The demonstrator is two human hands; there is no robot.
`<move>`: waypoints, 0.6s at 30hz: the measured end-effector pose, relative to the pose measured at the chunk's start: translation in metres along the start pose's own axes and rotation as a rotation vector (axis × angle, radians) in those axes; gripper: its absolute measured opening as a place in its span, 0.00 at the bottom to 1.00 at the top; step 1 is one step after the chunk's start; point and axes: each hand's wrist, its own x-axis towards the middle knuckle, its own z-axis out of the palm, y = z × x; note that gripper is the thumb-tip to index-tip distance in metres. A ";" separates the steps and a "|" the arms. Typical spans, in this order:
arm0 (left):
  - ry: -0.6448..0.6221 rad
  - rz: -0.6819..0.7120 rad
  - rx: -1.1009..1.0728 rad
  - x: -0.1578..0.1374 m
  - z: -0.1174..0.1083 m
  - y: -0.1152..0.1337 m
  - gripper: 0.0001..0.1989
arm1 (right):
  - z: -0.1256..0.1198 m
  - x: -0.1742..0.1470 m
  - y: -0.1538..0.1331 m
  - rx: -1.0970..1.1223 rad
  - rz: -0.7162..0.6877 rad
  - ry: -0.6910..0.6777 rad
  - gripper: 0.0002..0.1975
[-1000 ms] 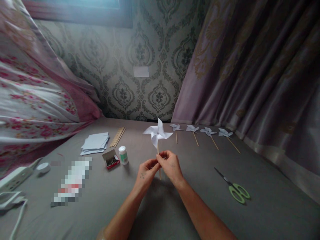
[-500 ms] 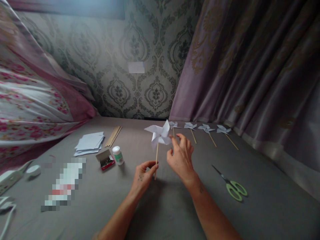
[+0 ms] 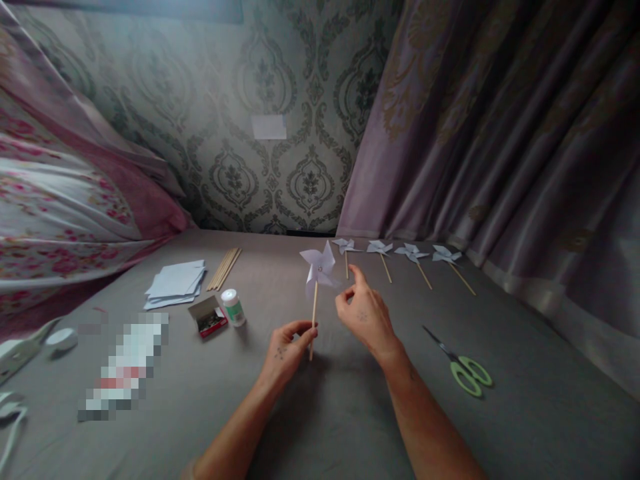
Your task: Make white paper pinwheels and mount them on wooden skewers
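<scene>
A white paper pinwheel [image 3: 320,270] on a thin wooden stick stands upright in front of me. My left hand [image 3: 287,347] pinches its stick near the lower end, between thumb and fingers. My right hand [image 3: 365,310] is just right of the pinwheel, apart from it. Its index finger is stretched out, the other fingers are loosely bent, and nothing shows in it. The pinwheel's blades look slightly smeared around the small pin at their centre.
Several finished pinwheels [image 3: 411,253] lie in a row at the back right. Green-handled scissors [image 3: 465,370] rest at right. On the left are paper sheets [image 3: 176,283], wooden sticks [image 3: 225,269], an open box of pins [image 3: 209,320], a white bottle [image 3: 233,308] and a power strip [image 3: 20,357].
The pinwheel's blades have turned. My right hand has drawn slightly away to the right and down, its index finger now pointing out. My left hand keeps its hold on the stick.
</scene>
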 end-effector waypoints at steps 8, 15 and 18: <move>-0.086 -0.016 -0.078 0.001 -0.001 -0.003 0.16 | -0.009 -0.010 -0.002 0.434 -0.189 -0.637 0.15; -0.102 -0.064 -0.065 -0.002 0.001 -0.003 0.16 | -0.009 0.006 0.009 0.090 -0.035 0.041 0.30; -0.096 -0.061 -0.069 -0.002 0.002 -0.002 0.17 | -0.006 0.004 0.016 0.025 -0.086 -0.189 0.23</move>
